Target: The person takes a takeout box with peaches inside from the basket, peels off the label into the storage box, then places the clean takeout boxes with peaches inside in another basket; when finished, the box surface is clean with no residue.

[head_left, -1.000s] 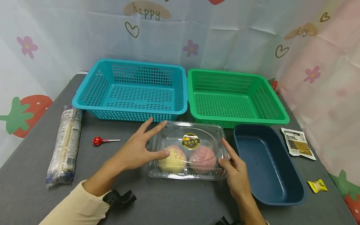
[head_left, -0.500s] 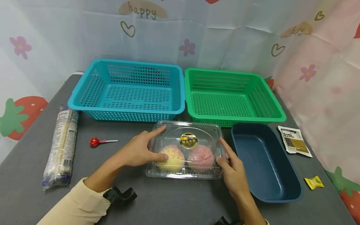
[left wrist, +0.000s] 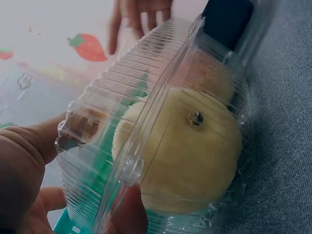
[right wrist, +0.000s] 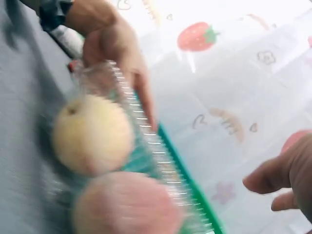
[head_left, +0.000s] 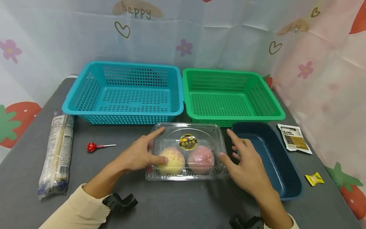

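A clear plastic clamshell box [head_left: 187, 152] with a round sticker lies on the grey table [head_left: 177, 203], holding a yellow fruit [head_left: 171, 160] and a pink fruit [head_left: 200, 159]. My left hand [head_left: 138, 155] grips its left end, thumb on the front edge and index finger over the lid. The left wrist view shows the thumb [left wrist: 129, 214] pressing the box [left wrist: 161, 97] beside the yellow fruit [left wrist: 190, 161]. My right hand [head_left: 246, 165] hovers at the box's right end with fingers spread, holding nothing. In the blurred right wrist view its fingers [right wrist: 287, 178] are apart from the box.
Behind the box stand a blue basket [head_left: 121, 114] and a green basket [head_left: 234, 116]. A navy tub [head_left: 297, 184] sits at the right. A lollipop [head_left: 92, 147] and a wrapped roll [head_left: 55, 152] lie at the left; a sachet [head_left: 294, 139] and a yellow candy [head_left: 314, 179] at the right.
My left hand has closed onto the box's left end. My right hand has let go of the right end and lifted off with its fingers spread.
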`<state>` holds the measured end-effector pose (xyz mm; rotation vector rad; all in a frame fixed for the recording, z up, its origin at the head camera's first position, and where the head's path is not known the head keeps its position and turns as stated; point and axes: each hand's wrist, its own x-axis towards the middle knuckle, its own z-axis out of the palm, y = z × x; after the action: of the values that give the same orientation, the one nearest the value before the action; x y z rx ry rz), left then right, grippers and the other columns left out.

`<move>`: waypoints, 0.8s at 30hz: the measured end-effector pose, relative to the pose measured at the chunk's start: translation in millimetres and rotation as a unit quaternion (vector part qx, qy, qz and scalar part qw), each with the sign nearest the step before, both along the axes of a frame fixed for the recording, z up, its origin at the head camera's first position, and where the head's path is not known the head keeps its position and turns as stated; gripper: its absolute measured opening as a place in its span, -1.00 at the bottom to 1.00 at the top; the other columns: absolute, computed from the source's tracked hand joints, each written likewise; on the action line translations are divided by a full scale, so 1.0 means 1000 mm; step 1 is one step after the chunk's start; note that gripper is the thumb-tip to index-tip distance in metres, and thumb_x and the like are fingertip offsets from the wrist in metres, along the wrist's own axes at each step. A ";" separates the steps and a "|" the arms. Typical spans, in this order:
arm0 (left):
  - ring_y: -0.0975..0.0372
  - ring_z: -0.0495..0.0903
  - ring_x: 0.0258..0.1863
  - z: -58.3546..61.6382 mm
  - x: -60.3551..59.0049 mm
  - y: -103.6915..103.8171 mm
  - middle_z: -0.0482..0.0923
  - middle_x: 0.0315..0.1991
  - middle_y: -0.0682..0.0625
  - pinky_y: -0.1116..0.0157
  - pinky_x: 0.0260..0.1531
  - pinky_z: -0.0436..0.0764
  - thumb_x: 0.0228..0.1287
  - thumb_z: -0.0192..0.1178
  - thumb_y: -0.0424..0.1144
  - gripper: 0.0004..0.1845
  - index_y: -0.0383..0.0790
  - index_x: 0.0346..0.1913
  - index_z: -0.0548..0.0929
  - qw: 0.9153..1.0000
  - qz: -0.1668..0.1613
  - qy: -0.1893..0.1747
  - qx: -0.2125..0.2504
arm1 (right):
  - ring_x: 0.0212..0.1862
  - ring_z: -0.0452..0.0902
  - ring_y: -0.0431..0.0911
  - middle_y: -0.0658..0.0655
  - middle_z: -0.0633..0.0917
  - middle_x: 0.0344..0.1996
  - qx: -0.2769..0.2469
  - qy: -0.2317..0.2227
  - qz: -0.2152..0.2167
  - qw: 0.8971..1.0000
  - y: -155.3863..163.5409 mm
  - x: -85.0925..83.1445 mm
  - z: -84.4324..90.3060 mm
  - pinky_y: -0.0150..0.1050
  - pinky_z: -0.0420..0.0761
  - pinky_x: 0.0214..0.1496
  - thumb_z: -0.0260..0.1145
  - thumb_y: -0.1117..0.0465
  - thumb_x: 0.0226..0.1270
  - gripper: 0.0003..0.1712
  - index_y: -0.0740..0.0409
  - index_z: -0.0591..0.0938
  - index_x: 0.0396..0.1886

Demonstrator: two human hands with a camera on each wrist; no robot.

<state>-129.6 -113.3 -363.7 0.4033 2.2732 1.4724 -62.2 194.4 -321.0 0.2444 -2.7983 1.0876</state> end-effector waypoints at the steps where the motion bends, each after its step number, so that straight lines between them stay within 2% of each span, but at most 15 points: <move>1: 0.07 0.46 -0.61 0.000 0.000 0.000 0.28 -0.13 -0.32 0.03 -0.60 0.61 0.00 0.52 -0.17 0.06 0.05 0.53 0.09 1.000 0.000 -0.005 0.002 | 0.10 0.43 0.15 0.31 0.40 0.10 0.000 0.017 0.017 1.000 0.002 -0.003 0.006 0.06 0.54 0.07 0.31 0.16 0.36 -0.23 0.02 0.23 0.50; 4: 0.07 0.46 -0.64 0.000 -0.001 0.000 0.33 -0.29 -0.28 0.01 -0.60 0.61 0.01 0.51 -0.17 0.07 0.04 0.53 0.07 1.000 -0.006 -0.013 0.012 | 0.06 0.44 0.09 0.25 0.45 0.05 0.002 0.056 0.061 0.997 0.007 -0.015 0.019 0.03 0.56 0.03 0.33 0.23 0.34 -0.26 0.09 0.28 0.47; 6: 0.08 0.47 -0.68 0.000 -0.001 0.000 0.34 -0.36 -0.26 0.00 -0.61 0.61 0.01 0.52 -0.18 0.07 0.04 0.53 0.07 1.000 -0.007 -0.018 0.017 | 0.03 0.44 0.05 0.21 0.48 0.03 0.004 0.058 0.085 0.995 0.008 -0.024 0.026 0.01 0.56 0.02 0.34 0.25 0.32 -0.26 0.07 0.30 0.46; 13: 0.09 0.47 -0.71 -0.001 0.000 0.002 0.34 -0.42 -0.24 -0.01 -0.65 0.60 0.01 0.51 -0.23 0.07 0.01 0.54 0.06 0.999 -0.009 -0.017 0.029 | -0.04 0.46 0.07 0.21 0.54 0.03 0.006 0.001 0.147 0.989 -0.005 -0.056 0.035 0.01 0.54 -0.05 0.36 0.27 0.31 -0.31 0.09 0.37 0.42; 18: 0.08 0.47 -0.71 0.000 -0.001 0.004 0.34 -0.43 -0.24 0.01 -0.67 0.60 0.01 0.51 -0.25 0.07 0.00 0.53 0.07 0.999 -0.009 -0.012 0.030 | -0.07 0.48 0.03 0.20 0.58 0.01 0.025 -0.029 0.181 0.983 -0.021 -0.076 0.030 -0.06 0.55 -0.11 0.38 0.30 0.27 -0.37 0.16 0.45 0.35; 24: 0.08 0.47 -0.70 0.003 0.001 0.003 0.29 -0.33 -0.28 0.00 -0.68 0.60 0.02 0.50 -0.26 0.07 -0.03 0.54 0.06 0.999 -0.005 -0.010 0.031 | -0.17 0.48 -0.05 0.15 0.60 -0.01 0.039 -0.067 0.207 0.975 -0.040 -0.091 0.022 -0.14 0.53 -0.20 0.38 0.30 0.26 -0.39 0.11 0.49 0.33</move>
<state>-128.5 -110.0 -360.6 0.4150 2.2111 1.5392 -153.6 154.0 -299.1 0.8246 -2.9944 1.1039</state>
